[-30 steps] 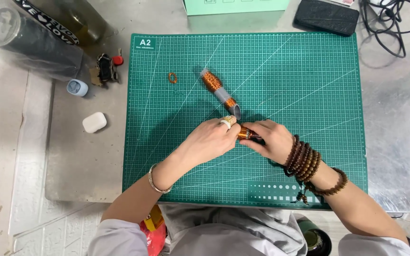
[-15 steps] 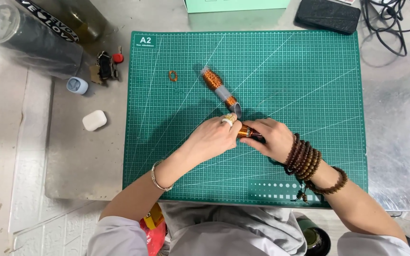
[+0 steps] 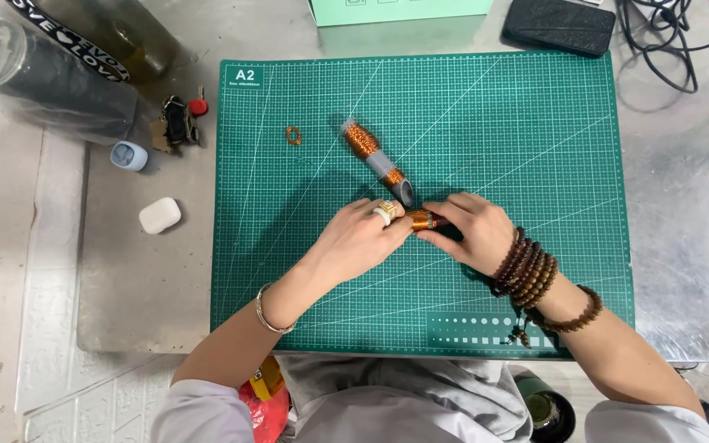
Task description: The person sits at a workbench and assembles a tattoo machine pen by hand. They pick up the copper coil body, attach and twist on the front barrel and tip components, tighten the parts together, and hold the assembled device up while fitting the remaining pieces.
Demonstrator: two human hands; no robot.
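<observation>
Copper-coloured and small, a wire-wound piece (image 3: 422, 220) is being pinched at the middle of the green cutting mat (image 3: 535, 123), the left hand (image 3: 360, 239) and right hand (image 3: 471, 230) both closing their fingertips on it from either side. Just above them a clear tube (image 3: 377, 161) holding more copper pieces is lying slantwise, its open end almost touching the ringed left finger. Farther out, a small copper ring (image 3: 293, 135) is sitting apart on the mat, and a white earbud case (image 3: 159, 215) is resting on the metal table (image 3: 683, 205) to the left.

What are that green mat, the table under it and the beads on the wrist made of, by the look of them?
Mat: probably matte rubbery plastic, with a printed white grid. Table: seemingly sheet metal, grey with dull reflections. Beads: likely polished wood, dark brown and glossy, wrapped around the right wrist.
</observation>
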